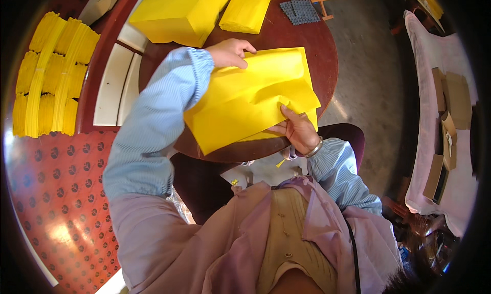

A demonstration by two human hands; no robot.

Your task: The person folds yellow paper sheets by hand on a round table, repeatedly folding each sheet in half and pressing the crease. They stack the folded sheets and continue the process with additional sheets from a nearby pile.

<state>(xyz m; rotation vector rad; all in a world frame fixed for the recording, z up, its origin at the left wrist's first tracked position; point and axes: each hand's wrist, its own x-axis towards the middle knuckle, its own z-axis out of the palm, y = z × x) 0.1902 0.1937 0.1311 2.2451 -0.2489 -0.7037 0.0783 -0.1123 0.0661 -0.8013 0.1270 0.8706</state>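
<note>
The paper (pixel 245 99) is over the desk (pixel 326 64), directly before the person. Behind it, toward the far side, two stacks (pixel 174 18) lie side by side on the desk — with a mat (pixel 300 12) to their right, by the edge. Bundles (pixel 53 74) sit well left; boxes (pixel 445 135) rest on a cloth (pixel 427 48) far right.

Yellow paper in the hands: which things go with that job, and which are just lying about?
Seems to belong:
yellow paper, with left hand and right hand on it
round table beneath
yellow stacks on it, matching colour

Probably just lying about:
grey pads on the table
cardboard boxes at far right
</note>
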